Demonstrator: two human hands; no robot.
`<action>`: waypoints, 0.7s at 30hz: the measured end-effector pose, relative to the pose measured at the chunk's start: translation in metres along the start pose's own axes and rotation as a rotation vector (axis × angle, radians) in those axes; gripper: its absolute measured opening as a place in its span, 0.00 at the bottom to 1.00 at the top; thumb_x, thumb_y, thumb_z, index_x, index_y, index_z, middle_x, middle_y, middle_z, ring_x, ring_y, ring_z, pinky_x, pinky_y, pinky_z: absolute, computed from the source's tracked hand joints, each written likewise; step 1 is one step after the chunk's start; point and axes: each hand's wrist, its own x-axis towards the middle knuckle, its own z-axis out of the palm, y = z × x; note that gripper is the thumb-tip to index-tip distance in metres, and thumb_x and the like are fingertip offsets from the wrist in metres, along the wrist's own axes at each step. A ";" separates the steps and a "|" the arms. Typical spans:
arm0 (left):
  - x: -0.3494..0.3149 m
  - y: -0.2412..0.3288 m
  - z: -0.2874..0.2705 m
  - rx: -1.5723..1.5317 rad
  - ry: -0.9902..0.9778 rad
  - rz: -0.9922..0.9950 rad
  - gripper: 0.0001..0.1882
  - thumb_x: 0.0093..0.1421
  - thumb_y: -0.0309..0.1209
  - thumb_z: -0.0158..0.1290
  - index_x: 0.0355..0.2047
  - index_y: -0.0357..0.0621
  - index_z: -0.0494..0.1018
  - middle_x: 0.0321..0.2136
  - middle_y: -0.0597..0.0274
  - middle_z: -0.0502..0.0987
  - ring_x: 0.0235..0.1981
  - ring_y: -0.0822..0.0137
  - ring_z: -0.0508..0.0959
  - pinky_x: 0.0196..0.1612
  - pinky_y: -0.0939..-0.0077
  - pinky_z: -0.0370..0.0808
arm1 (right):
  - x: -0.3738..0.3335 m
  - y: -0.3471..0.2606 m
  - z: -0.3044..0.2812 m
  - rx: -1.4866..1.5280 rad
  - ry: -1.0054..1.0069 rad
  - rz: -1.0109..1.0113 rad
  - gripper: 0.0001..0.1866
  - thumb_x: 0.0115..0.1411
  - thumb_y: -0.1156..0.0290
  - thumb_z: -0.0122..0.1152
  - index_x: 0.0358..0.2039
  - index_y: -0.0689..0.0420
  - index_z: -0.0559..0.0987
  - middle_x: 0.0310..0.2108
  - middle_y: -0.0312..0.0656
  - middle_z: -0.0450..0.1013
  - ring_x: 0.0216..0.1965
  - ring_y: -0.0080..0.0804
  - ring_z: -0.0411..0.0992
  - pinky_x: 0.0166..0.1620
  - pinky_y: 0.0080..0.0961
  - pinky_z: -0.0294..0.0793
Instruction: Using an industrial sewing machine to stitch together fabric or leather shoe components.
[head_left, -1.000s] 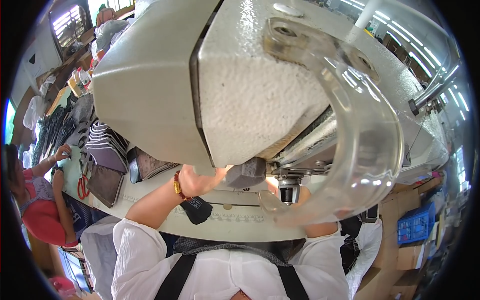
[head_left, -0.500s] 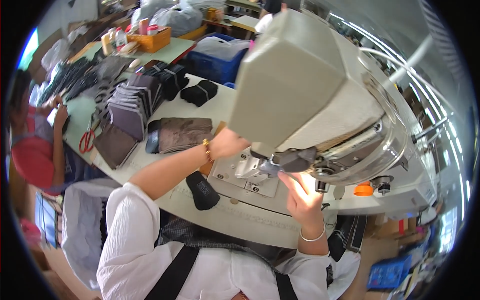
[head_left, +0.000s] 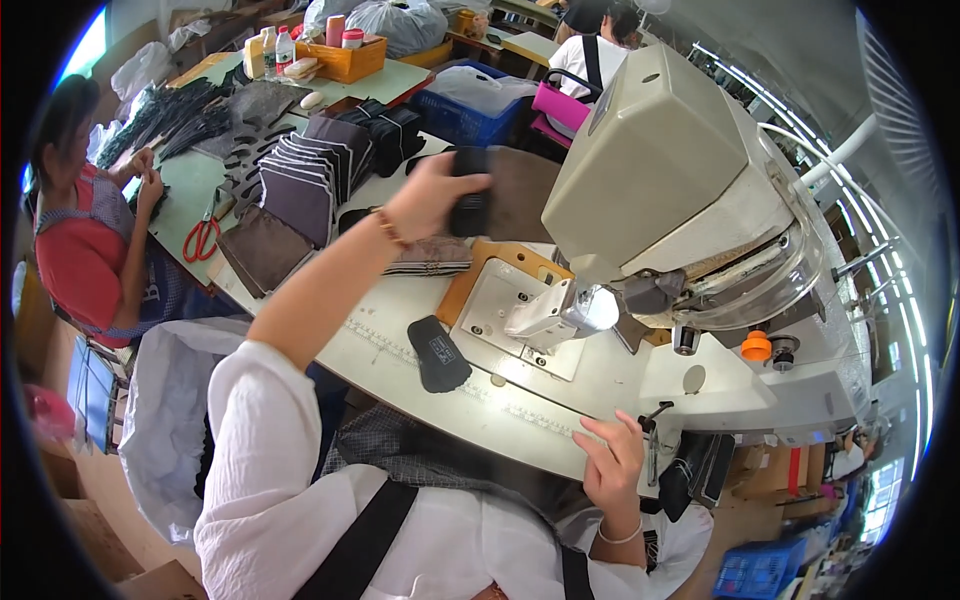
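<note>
Dark fabric pieces [head_left: 468, 205], a small bundle: held above the far half of the counter [head_left: 560, 400], just in front of a brown panel lying at its far edge. My left hand [head_left: 432, 196] has its fingers curled round the bundle, pinching it from both sides; I cannot tell how many pieces are in it. My right hand [head_left: 612, 462] rests on the near edge of the counter, fingers pressed together and bent over the rim, holding nothing.

Step in hand, as I judge it: fetching stock from the far piles to the sewing machine [head_left: 680, 200]. I judge the next move calls for carrying the bundle to the metal plate [head_left: 500, 310] under the machine head and freeing the right hand to guide it.

Count:
- Black shaped piece [head_left: 438, 352], one, flat on the counter near its near edge, apart from both hands.
- Striped folded piece [head_left: 428, 262], one, beside the plate.
- Stacks of dark purple panels [head_left: 305, 175], one fanned row; number of panels unclear.
- Red-handled scissors [head_left: 203, 238], one pair, at the left end of the counter.
- Orange knob [head_left: 756, 346], one, on the machine's right side.
- Other people: two, one in red [head_left: 85, 250] at the left, one seated beyond the far edge.
</note>
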 end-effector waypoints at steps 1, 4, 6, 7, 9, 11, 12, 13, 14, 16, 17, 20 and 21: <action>-0.012 0.001 -0.028 -0.006 0.049 0.029 0.16 0.66 0.20 0.60 0.53 0.32 0.75 0.43 0.57 0.83 0.43 0.64 0.85 0.48 0.67 0.85 | -0.013 0.002 0.001 0.016 0.015 0.043 0.15 0.51 0.86 0.61 0.38 0.58 0.86 0.45 0.44 0.81 0.45 0.41 0.79 0.59 0.49 0.73; -0.046 -0.002 -0.102 0.100 0.191 0.074 0.15 0.65 0.18 0.60 0.53 0.30 0.76 0.42 0.60 0.83 0.41 0.65 0.85 0.46 0.68 0.85 | -0.044 0.006 0.009 0.059 0.052 0.203 0.15 0.50 0.88 0.59 0.37 0.60 0.85 0.44 0.46 0.82 0.45 0.45 0.79 0.56 0.46 0.76; -0.059 -0.009 -0.132 0.371 0.285 0.015 0.16 0.64 0.19 0.60 0.52 0.31 0.76 0.40 0.60 0.83 0.40 0.67 0.84 0.44 0.70 0.83 | -0.056 0.006 0.018 0.097 0.124 0.296 0.15 0.50 0.89 0.57 0.37 0.61 0.84 0.44 0.47 0.82 0.44 0.47 0.78 0.54 0.43 0.77; -0.064 -0.013 -0.142 0.508 0.347 -0.037 0.16 0.64 0.19 0.61 0.52 0.32 0.76 0.39 0.61 0.83 0.39 0.67 0.84 0.44 0.70 0.83 | -0.059 0.006 0.022 0.150 0.118 0.354 0.16 0.50 0.90 0.56 0.37 0.62 0.83 0.43 0.47 0.81 0.44 0.49 0.78 0.51 0.39 0.77; -0.068 -0.014 -0.151 0.801 0.381 -0.002 0.18 0.62 0.19 0.62 0.53 0.34 0.76 0.39 0.60 0.84 0.38 0.66 0.83 0.43 0.71 0.80 | -0.061 0.004 0.032 0.146 0.104 0.366 0.15 0.50 0.90 0.55 0.37 0.62 0.83 0.42 0.47 0.81 0.44 0.49 0.78 0.50 0.39 0.77; -0.072 -0.012 -0.148 1.034 0.387 0.054 0.20 0.60 0.19 0.64 0.53 0.35 0.76 0.40 0.57 0.84 0.39 0.62 0.83 0.44 0.69 0.78 | -0.062 0.000 0.038 0.138 0.101 0.365 0.15 0.51 0.90 0.56 0.37 0.62 0.83 0.42 0.48 0.81 0.44 0.49 0.79 0.50 0.39 0.78; -0.075 -0.009 -0.144 1.119 0.371 0.105 0.21 0.59 0.19 0.64 0.53 0.36 0.76 0.40 0.56 0.83 0.39 0.58 0.82 0.45 0.67 0.78 | -0.062 -0.001 0.039 0.129 0.100 0.362 0.15 0.52 0.90 0.56 0.37 0.62 0.83 0.42 0.48 0.81 0.44 0.49 0.79 0.50 0.39 0.78; -0.077 -0.006 -0.137 1.202 0.359 0.154 0.22 0.58 0.20 0.64 0.54 0.37 0.76 0.40 0.54 0.83 0.40 0.54 0.82 0.47 0.65 0.78 | -0.065 -0.004 0.040 0.122 0.092 0.369 0.14 0.52 0.90 0.56 0.37 0.62 0.83 0.42 0.48 0.81 0.44 0.49 0.79 0.50 0.39 0.78; -0.081 -0.004 -0.128 1.342 0.383 0.284 0.22 0.58 0.20 0.64 0.54 0.38 0.76 0.41 0.53 0.82 0.42 0.52 0.81 0.48 0.62 0.78 | -0.069 -0.006 0.039 0.106 0.121 0.388 0.14 0.53 0.89 0.56 0.38 0.62 0.83 0.42 0.49 0.81 0.44 0.49 0.79 0.49 0.39 0.78; -0.093 -0.005 -0.107 1.614 0.433 0.533 0.23 0.57 0.21 0.65 0.54 0.40 0.77 0.42 0.50 0.80 0.44 0.46 0.79 0.51 0.58 0.77 | -0.081 -0.006 0.037 0.081 0.161 0.460 0.13 0.55 0.89 0.57 0.38 0.63 0.83 0.42 0.49 0.81 0.43 0.49 0.79 0.49 0.39 0.78; -0.099 -0.005 -0.097 1.723 0.418 0.726 0.22 0.55 0.22 0.64 0.52 0.42 0.79 0.44 0.52 0.79 0.47 0.46 0.78 0.53 0.55 0.76 | -0.090 -0.005 0.034 0.068 0.186 0.492 0.11 0.59 0.87 0.57 0.40 0.63 0.83 0.41 0.50 0.81 0.41 0.48 0.80 0.47 0.36 0.78; -0.125 -0.008 -0.075 1.697 0.092 0.774 0.21 0.53 0.21 0.65 0.49 0.43 0.80 0.44 0.52 0.80 0.47 0.48 0.79 0.52 0.57 0.77 | -0.131 0.006 0.026 0.107 0.440 0.608 0.07 0.68 0.82 0.53 0.35 0.64 0.79 0.32 0.44 0.76 0.30 0.33 0.74 0.37 0.26 0.74; -0.134 -0.017 -0.066 1.644 -0.082 0.786 0.19 0.53 0.22 0.65 0.47 0.42 0.81 0.43 0.53 0.80 0.47 0.49 0.80 0.52 0.57 0.78 | -0.148 0.012 0.025 0.097 0.592 0.736 0.09 0.71 0.80 0.51 0.33 0.63 0.77 0.29 0.41 0.74 0.29 0.29 0.71 0.35 0.25 0.72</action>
